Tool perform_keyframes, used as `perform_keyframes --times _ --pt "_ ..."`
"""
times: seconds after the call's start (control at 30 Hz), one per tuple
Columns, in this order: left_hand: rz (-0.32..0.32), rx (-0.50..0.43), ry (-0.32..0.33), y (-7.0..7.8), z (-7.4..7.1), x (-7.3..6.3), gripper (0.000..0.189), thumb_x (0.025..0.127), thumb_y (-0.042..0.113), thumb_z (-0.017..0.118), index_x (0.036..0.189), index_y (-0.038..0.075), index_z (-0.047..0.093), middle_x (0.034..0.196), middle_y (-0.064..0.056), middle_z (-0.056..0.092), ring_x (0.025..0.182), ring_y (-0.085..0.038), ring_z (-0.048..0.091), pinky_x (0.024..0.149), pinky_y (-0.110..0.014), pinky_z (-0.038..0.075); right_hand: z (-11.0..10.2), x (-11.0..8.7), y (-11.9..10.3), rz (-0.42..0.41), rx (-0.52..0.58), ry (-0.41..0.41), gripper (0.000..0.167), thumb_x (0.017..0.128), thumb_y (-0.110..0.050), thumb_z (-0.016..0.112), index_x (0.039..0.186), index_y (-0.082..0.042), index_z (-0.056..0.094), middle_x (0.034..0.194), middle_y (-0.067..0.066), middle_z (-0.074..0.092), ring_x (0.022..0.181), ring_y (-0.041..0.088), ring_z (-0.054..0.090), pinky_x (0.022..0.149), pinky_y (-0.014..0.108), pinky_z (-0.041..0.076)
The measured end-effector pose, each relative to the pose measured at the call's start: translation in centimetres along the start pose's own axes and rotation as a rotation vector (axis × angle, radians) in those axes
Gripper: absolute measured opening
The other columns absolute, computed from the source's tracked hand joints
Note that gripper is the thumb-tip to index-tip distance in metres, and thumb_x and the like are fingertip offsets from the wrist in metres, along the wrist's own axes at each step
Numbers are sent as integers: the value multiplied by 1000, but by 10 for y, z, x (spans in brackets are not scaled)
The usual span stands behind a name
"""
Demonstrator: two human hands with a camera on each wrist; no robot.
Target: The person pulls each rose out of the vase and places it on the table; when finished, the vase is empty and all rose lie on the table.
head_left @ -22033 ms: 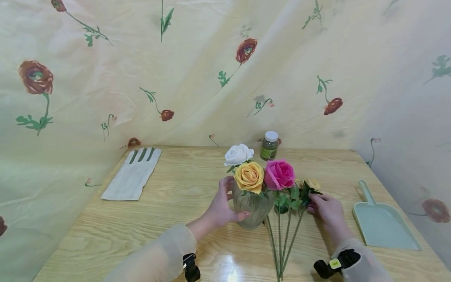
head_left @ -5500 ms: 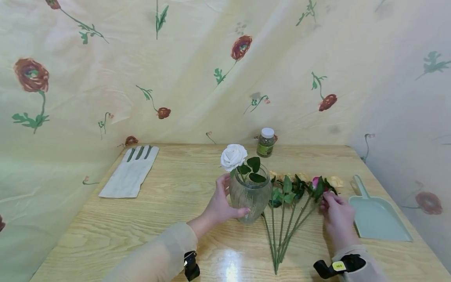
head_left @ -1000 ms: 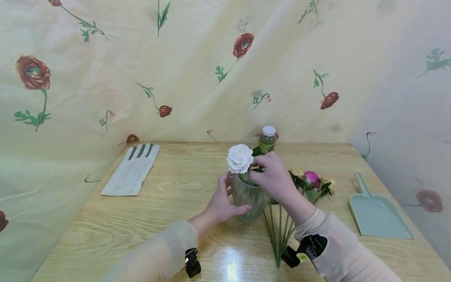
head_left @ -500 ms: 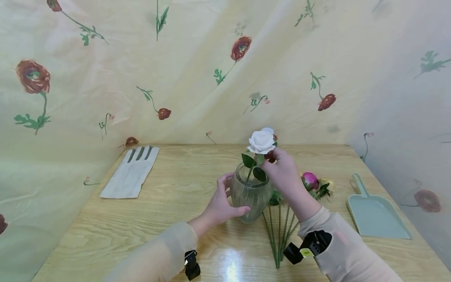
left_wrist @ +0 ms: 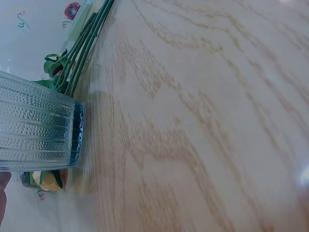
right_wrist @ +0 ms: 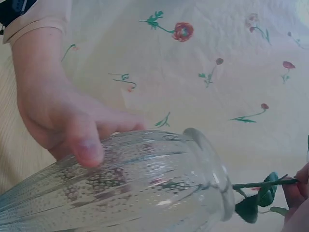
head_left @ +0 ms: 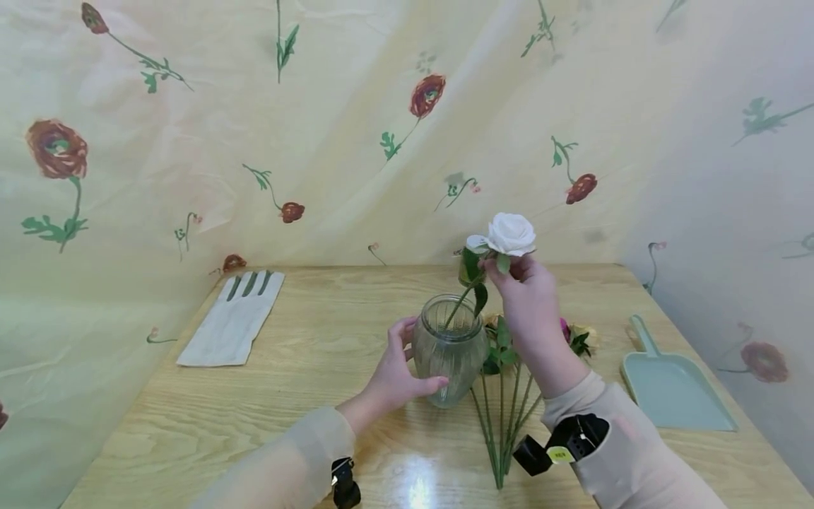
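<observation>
A ribbed glass vase (head_left: 448, 367) stands on the table, gripped round its side by my left hand (head_left: 397, 371), thumb in front. In the right wrist view the left thumb and fingers lie against the glass (right_wrist: 145, 179). My right hand (head_left: 534, 318) pinches a white rose (head_left: 511, 235) by the stem just under its bloom. The rose leans right above the vase, its green leaves over the rim and its lower stem still inside the mouth. In the left wrist view the vase's base (left_wrist: 77, 135) shows close to the tabletop.
Several roses lie right of the vase, their stems (head_left: 502, 431) bunched toward the front, blooms partly hidden by my right arm. A pale green dustpan (head_left: 677, 389) lies at the right. Behind stands a white-lidded jar (head_left: 475, 244); a flat white glove (head_left: 232, 325) lies far left.
Yellow and pink roses stood in the vase at first; later only the white one did. My right hand has since taken the white rose and drawn it up and rightward. The left hand stays.
</observation>
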State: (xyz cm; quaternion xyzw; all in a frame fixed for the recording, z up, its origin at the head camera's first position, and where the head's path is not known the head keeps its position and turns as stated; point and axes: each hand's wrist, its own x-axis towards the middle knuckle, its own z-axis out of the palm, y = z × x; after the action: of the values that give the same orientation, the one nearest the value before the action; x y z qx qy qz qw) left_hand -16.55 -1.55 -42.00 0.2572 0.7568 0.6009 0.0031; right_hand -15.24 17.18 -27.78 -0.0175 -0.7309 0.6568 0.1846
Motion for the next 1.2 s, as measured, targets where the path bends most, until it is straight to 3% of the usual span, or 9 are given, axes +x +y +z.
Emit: perform_keyframes --times 0.27,0.47,0.63,0.97,1.2 --pt "-7 6 11 -1 -1 -1 96 65 21 83 138 13 20 131 -12 41 123 -24 40 101 -43 37 -10 7 -4 -25 306 172 5 92 -9 59 88 -7 57 86 1 61 101 16 52 100 28 35" --pt "-3 -17 7 0 0 0 96 66 20 82 138 13 19 131 -13 40 123 -27 39 102 -44 36 -21 15 -2 -11 458 289 8 92 -9 58 88 -6 52 83 2 63 80 12 43 68 18 33" --pt "5 -29 4 1 0 0 95 66 20 82 138 12 19 129 -17 40 121 -30 39 101 -45 36 -32 22 -2 15 613 351 10 91 -6 58 89 -4 49 82 7 62 69 13 37 57 18 29" --pt "20 -28 -1 0 -2 0 94 67 19 81 137 12 20 128 -16 40 120 -30 40 100 -45 37 -49 33 2 107 799 430 16 87 -4 64 91 -4 49 77 8 59 66 14 36 48 19 28" --pt "28 -46 -7 -2 -3 0 92 67 17 81 137 13 21 129 -16 40 122 -28 38 101 -45 35 -63 39 7 138 838 411 9 89 -4 62 91 -2 53 74 7 58 65 14 34 46 20 26"
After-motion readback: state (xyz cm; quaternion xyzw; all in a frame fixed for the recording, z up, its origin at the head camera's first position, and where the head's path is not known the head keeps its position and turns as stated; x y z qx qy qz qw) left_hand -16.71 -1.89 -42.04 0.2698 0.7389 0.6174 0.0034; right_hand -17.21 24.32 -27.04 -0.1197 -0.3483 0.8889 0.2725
